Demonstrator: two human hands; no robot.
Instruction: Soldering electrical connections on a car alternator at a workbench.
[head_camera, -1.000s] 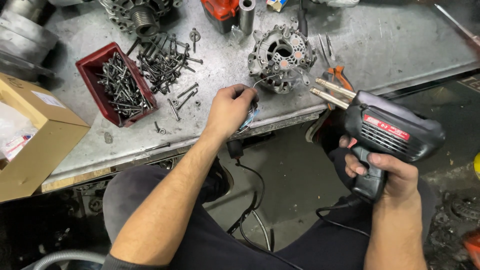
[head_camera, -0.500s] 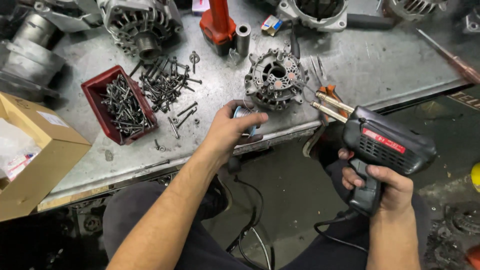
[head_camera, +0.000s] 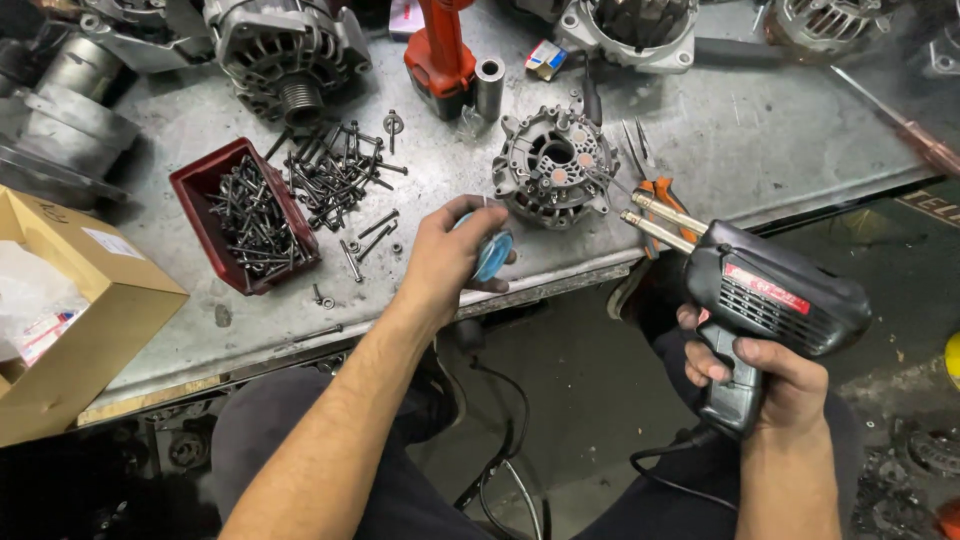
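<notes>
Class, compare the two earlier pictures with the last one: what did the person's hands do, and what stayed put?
The left hand lifted slightly off the bench, bringing a small blue spool into view in its grip. The right hand kept gripping the black soldering gun, tips toward the round metal housing. The red tray and loose bolts stayed put.

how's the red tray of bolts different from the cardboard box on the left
The red tray is small, low and plastic-looking, packed with dark bolts; the cardboard box is larger, taller and brown, holding pale wrapped items. The tray sits fully on the metal bench; the box overhangs its front edge. Both are open-topped.
</notes>
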